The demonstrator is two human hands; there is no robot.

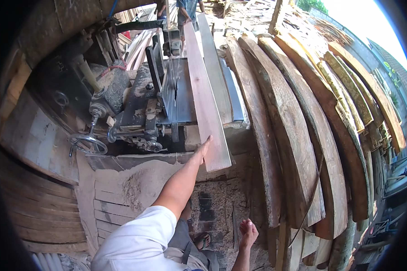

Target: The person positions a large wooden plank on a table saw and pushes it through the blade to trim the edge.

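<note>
At the far left, stacked wooden panels (40, 212) curve along the wall. To their right sits a handwheel (87, 143) with a motor (111, 90) above it, both attached to the saw machine (153, 104). The steel table (181, 90) of the machine carries a guide fence (154, 58) standing upright on its left side. A long pale plank (203, 95) lies lengthwise on the table, running from the far end toward the near edge, where its near end overhangs the table. The left hand (204, 148) reaches forward at the end of a bare arm with a white sleeve and touches the left edge of the plank near its near end; the fingers are extended and close together, pressed flat against the wood rather than wrapped around it. Sawdust (135, 185) covers the ledge below the hand. The right hand (248, 232) hangs low near the ground, well apart from the plank, fingers loosely spread and holding nothing. To the right, rough curved slabs (312, 131) lean side by side in a row.
</note>
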